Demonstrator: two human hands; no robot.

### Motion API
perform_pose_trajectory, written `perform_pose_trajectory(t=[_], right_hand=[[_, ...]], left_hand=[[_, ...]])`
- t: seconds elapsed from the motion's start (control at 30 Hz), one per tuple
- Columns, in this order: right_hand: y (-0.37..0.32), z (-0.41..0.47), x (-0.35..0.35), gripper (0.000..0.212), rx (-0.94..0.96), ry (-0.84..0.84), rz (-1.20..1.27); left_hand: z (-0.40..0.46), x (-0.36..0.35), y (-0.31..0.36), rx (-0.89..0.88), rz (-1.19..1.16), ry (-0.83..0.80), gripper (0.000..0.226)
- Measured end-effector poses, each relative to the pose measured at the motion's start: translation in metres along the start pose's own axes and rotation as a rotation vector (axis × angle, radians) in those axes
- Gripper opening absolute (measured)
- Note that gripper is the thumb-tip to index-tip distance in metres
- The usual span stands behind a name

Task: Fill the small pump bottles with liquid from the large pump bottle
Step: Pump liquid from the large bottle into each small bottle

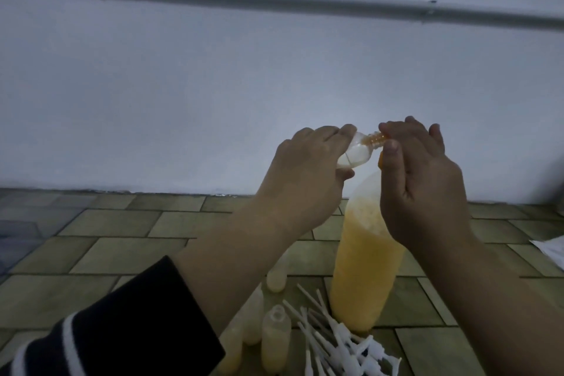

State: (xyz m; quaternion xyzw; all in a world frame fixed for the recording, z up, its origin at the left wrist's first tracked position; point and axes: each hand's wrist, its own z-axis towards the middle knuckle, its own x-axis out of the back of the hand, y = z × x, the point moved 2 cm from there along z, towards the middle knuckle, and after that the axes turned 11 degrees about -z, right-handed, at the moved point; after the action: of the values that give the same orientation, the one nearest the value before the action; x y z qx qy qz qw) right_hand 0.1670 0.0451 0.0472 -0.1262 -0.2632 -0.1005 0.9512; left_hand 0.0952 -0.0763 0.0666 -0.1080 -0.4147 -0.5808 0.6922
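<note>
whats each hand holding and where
Left hand grips a small bottle by its body, tilted. Right hand has fingertips at its neck; whether it pinches it cannot be told.

Looks like a plain domestic room, worked at floor level. Olive-tan rectangular floor tiles (128, 250) laid in offset rows, meeting a bare white painted wall (213, 85). Grey conduit pipe (274, 1) clipped across that wall. Dimly lit, with no furniture or bench in view.

Large pump bottle's (363, 256) pump head hidden behind right hand (424, 189), small bottles (276, 336) and white pump stems (345, 345) cut off at bottom edge, dim and blurred.
</note>
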Motion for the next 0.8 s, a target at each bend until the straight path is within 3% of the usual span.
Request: perform_pose_trajectory(t=[0.2,0.5,0.67,0.8], right_hand=[[0.003,0.010,0.015,0.080,0.068,-0.044,-0.002],[0.001,0.000,0.009,0.056,-0.017,0.013,0.011],[-0.003,0.005,0.018,0.061,0.039,-0.058,-0.005],[-0.005,0.012,0.027,0.062,0.062,-0.024,0.001]], left_hand=[[0.008,0.013,0.004,-0.045,0.055,0.007,0.054],[0.002,0.001,0.003,-0.018,0.006,-0.010,0.052],[0.000,0.006,0.001,-0.010,-0.009,-0.006,0.053],[0.005,0.014,0.005,-0.019,-0.039,0.030,0.052]])
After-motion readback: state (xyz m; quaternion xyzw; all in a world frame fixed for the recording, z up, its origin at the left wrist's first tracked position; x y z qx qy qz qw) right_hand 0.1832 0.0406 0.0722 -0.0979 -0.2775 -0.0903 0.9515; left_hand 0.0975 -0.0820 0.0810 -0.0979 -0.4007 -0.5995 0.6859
